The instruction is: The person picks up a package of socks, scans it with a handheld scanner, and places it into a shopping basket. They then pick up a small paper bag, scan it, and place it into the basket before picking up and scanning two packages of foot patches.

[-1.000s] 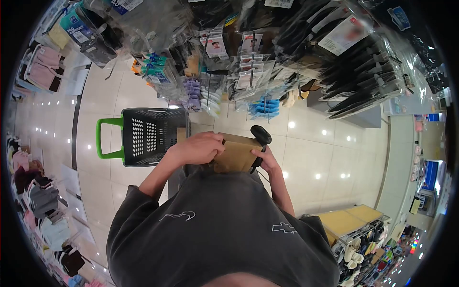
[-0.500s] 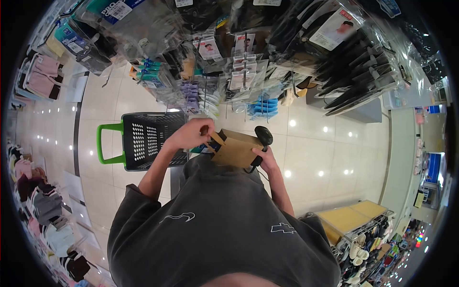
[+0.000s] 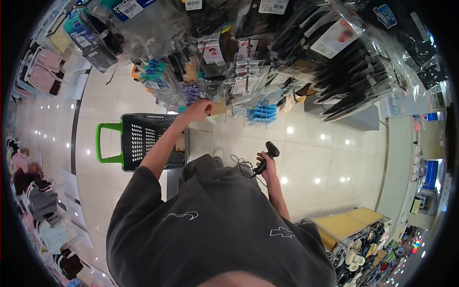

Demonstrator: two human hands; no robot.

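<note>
My left hand (image 3: 198, 111) is stretched forward to the hanging display rack, its fingers closed on a small brown cardboard packet (image 3: 218, 108) held against the hooks of packaged goods (image 3: 241, 71). Close to my waist, my right hand (image 3: 266, 164) grips a black handheld barcode scanner (image 3: 268, 154). The scanner's thin cable (image 3: 239, 162) loops toward my dark grey shirt. The packet is partly hidden by my fingers and the hanging packs.
A black shopping basket (image 3: 143, 138) with a green handle (image 3: 99, 143) stands on the glossy tiled floor under my left arm. Racks of hanging socks and packaged items (image 3: 354, 76) fill the top of the view. More clothing hangs at the left (image 3: 38, 205), and a yellow display stand (image 3: 344, 225) is at the lower right.
The brown packet was held in both hands at my chest. My left hand has carried it up and forward to the rack, and my right hand keeps only the scanner, slightly lower.
</note>
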